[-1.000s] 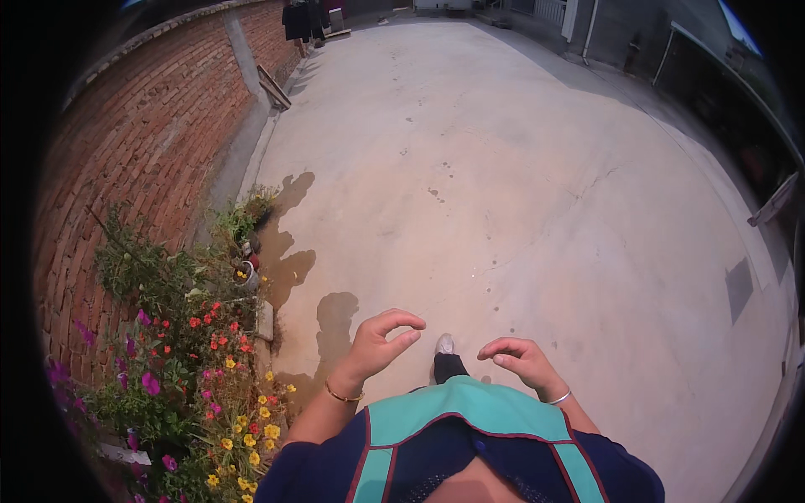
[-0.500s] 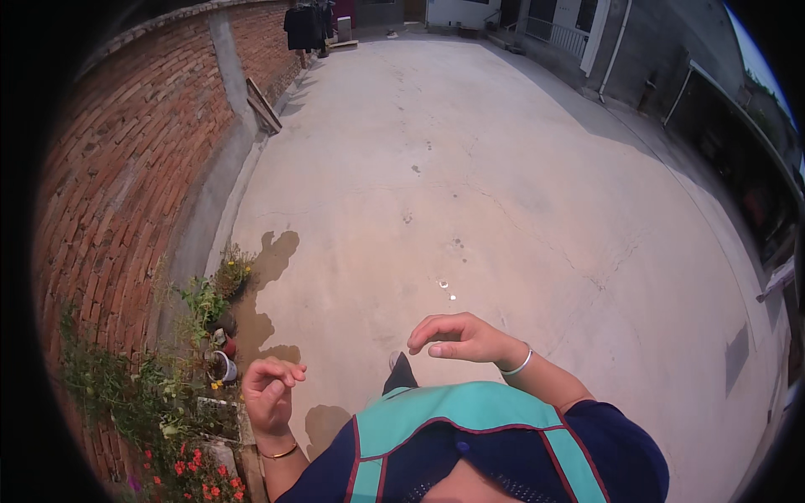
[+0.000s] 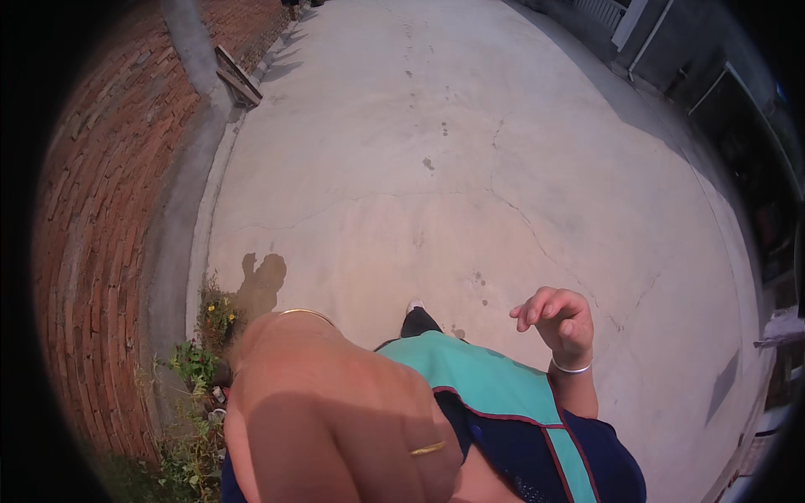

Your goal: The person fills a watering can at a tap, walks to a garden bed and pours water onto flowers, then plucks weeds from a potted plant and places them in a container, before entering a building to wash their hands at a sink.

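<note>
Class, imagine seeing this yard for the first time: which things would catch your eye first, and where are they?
The left hand, raised close to the camera with a gold ring, fills the lower left. The right hand hangs loosely curled and empty over the pale concrete yard. A red brick wall curves along the left, with flowering plants at its foot.

The yard floor (image 3: 503, 168) is matt concrete, pale, cracked and stained. The wall (image 3: 92, 210) is rough red brick. A glossy gold-coloured ring (image 3: 428, 448) and bangle (image 3: 306, 313) look like metal, as does the silvery bracelet (image 3: 571, 367). The teal garment (image 3: 495, 386) seems woven cloth.
</note>
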`<state>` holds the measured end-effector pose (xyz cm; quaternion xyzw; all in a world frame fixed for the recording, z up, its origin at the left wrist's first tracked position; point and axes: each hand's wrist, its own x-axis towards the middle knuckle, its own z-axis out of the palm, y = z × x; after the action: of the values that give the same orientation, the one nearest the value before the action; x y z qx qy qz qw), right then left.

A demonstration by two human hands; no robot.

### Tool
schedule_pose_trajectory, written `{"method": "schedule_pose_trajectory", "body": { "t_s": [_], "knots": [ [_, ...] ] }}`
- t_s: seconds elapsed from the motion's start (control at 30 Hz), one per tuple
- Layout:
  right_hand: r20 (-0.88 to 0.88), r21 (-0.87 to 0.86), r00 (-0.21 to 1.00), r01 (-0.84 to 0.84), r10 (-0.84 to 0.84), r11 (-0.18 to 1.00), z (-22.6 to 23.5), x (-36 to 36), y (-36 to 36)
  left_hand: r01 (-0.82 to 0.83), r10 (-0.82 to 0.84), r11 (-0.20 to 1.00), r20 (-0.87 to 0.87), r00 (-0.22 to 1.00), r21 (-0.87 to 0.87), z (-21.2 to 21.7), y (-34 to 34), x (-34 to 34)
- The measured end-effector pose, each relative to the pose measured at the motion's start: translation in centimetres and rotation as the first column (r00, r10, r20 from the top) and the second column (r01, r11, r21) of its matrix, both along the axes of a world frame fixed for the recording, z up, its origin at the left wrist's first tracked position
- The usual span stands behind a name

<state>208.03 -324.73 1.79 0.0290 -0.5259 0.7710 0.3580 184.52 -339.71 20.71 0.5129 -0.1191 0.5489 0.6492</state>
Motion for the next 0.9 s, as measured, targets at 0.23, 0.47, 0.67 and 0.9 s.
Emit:
{"method": "schedule_pose_trajectory", "body": {
  "t_s": [0.23,0.47,0.67,0.9],
  "knots": [
    [0.061,0.106,0.976,-0.213,0.207,0.971,5.8,-26.9,26.1,0.026,-0.028,0.998,0.023,0.999,0.064,0.5,21.1,-17.0],
    [0.124,0.023,0.966,-0.232,0.228,0.972,2.3,-47.6,47.4,0.056,-0.057,0.993,0.011,0.998,0.105,-2.1,41.8,-36.4],
    [0.349,-0.203,0.937,0.088,-0.012,0.975,-2.9,-55.1,64.4,0.126,-0.122,0.973,-0.033,0.992,0.192,-0.7,60.7,-53.7],
    [0.271,-0.280,0.911,0.382,-0.310,0.881,-5.6,-64.9,85.7,0.015,-0.018,0.993,0.023,1.000,0.116,-7.6,87.5,-72.5]
  ]
}}
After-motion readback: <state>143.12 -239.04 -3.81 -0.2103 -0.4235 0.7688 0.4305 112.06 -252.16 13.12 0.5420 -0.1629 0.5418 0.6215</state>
